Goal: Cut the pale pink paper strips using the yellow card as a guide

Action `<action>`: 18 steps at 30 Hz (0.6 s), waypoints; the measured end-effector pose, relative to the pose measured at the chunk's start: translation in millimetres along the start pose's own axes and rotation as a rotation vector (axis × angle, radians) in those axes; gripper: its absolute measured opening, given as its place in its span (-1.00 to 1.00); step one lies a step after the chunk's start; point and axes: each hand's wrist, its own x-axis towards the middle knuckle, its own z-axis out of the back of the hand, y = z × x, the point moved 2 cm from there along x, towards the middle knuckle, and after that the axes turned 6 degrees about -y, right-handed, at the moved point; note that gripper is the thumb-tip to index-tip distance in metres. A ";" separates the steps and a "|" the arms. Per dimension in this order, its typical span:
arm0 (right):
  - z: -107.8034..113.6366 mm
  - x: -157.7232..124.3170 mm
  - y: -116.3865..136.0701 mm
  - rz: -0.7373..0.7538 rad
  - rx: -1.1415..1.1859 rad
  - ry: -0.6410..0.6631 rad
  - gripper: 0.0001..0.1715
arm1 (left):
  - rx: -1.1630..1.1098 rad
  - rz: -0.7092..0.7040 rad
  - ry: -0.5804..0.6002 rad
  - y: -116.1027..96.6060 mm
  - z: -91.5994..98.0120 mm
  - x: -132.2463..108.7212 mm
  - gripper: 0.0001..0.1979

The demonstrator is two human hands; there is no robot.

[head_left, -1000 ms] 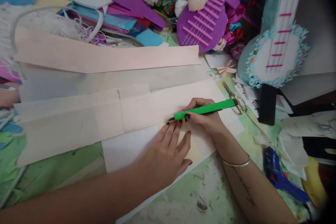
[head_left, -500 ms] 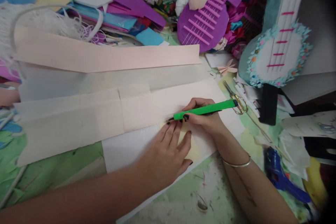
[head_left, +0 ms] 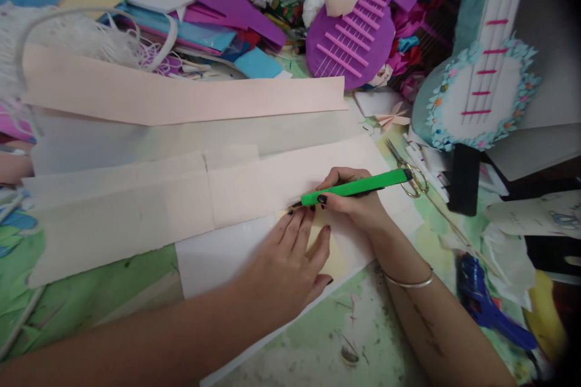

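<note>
My right hand (head_left: 353, 201) grips a green utility knife (head_left: 358, 186), its tip resting at the lower edge of a pale pink paper sheet (head_left: 254, 184). My left hand (head_left: 290, 263) lies flat with fingers stretched out, pressing a small yellow paper piece (head_left: 333, 254) onto a white sheet (head_left: 213, 257); its fingertips sit right beside the knife's tip. A silver bangle is on my right wrist.
Another long pink strip (head_left: 181, 97) lies farther back. Scissors (head_left: 406, 169) rest to the right of the knife. A blue glue gun (head_left: 485, 305) lies at lower right. Purple (head_left: 354, 36) and white-teal (head_left: 476, 94) paper guitars, paper flowers and coloured sheets crowd the back.
</note>
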 end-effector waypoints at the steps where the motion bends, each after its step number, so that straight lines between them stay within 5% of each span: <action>1: -0.1 0.1 0.0 0.001 -0.007 0.000 -0.77 | 0.001 -0.001 0.005 0.0 -0.4 -0.1 -0.39; 18: 3.7 1.4 -2.0 0.016 -0.025 -0.024 -0.76 | 0.012 -0.002 -0.006 -0.1 0.9 0.2 -0.39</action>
